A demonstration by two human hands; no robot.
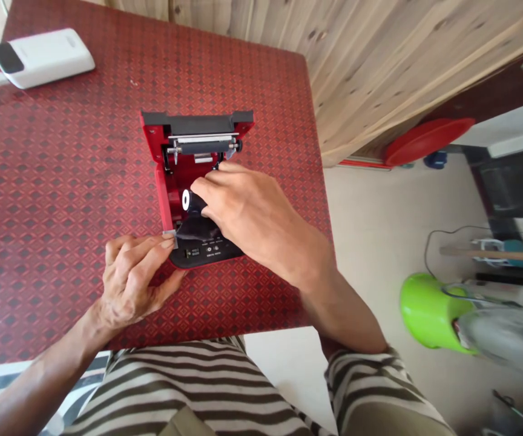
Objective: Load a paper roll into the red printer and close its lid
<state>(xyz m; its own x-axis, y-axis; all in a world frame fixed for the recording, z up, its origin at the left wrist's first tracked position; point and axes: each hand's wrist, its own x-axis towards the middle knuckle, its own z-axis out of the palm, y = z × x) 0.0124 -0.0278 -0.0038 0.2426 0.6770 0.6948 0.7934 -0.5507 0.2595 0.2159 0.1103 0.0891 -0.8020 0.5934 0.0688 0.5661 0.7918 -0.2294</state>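
A small red-and-black machine stands on the table with its lid raised, showing a roller under the lid. In my right hand is a roll of black film with a white core, held over the open inside of the machine. A loose length of the film hangs over the black front panel, which carries a switch and small sockets. My left hand is at the front left corner, fingertips closed on a small pale strip, thumb near the front edge. My right fingertips are partly hidden.
A white power bank with a cable lies at the far left of the red patterned table. A wooden plank wall borders the far side. On the floor to the right are a green bucket and a red round basin.
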